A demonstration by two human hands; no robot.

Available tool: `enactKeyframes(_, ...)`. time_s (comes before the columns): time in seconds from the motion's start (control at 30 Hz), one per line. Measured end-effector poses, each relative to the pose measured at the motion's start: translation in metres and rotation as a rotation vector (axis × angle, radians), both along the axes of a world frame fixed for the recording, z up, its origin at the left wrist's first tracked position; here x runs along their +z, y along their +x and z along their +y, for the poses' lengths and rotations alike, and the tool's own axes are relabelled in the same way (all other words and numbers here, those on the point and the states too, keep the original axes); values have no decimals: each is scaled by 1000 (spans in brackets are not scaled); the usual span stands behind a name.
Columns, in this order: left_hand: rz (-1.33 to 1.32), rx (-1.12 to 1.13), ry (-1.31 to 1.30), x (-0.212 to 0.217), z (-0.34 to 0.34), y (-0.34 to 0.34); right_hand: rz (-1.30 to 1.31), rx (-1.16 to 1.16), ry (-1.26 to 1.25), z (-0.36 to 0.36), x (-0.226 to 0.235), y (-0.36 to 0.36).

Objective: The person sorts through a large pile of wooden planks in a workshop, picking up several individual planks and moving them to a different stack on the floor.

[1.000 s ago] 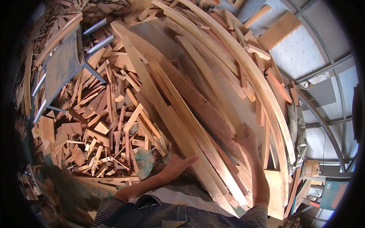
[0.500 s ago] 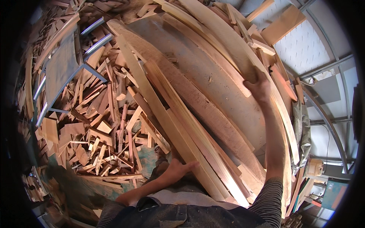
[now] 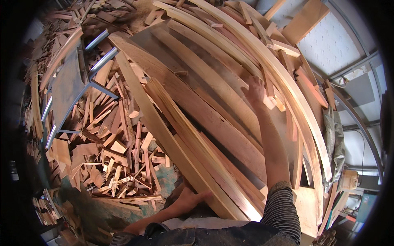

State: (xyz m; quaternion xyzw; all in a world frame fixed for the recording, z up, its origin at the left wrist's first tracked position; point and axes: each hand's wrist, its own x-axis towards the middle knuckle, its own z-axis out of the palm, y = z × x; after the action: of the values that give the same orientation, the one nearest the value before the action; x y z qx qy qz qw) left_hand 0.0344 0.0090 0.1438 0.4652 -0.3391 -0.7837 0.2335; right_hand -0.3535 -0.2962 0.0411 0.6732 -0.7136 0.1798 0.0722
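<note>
My right hand (image 3: 255,91) is stretched far up the stack of long planks (image 3: 205,119), fingers spread open and pressed flat on the wood near a pale curved strip (image 3: 287,82) that runs along the stack's right edge. I grip nothing with it; it only rests on the boards. My left hand (image 3: 189,201) is low and near me, open too, its palm and fingers laid against the near end of the long plank (image 3: 164,135) on the left side of the stack. The planks lean in a bundle that runs from near right to far left. To the left of them the floor is covered with a heap of short wood offcuts (image 3: 111,160), and beyond that stands a grey metal frame (image 3: 78,86).
</note>
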Motion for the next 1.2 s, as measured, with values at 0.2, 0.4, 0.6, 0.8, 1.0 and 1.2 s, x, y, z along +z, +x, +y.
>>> enactKeyframes(0.2,-87,-52,45,13,-4,3,136,-182,71,-22,7,13)
enactKeyframes(0.4,-21,-82,129,33,-13,4,172,-121,-26,-20,8,-30)
enactKeyframes(0.6,-57,-30,-57,30,-10,1,-29,106,76,14,81,-64)
enactKeyframes(0.8,-7,-119,172,20,-8,2,-48,97,57,51,58,-53)
enactKeyframes(1.0,-12,-19,38,10,0,-2,258,36,2,28,15,-42)
enactKeyframes(1.2,25,18,180,5,1,2,477,2,-74,18,-10,-20)
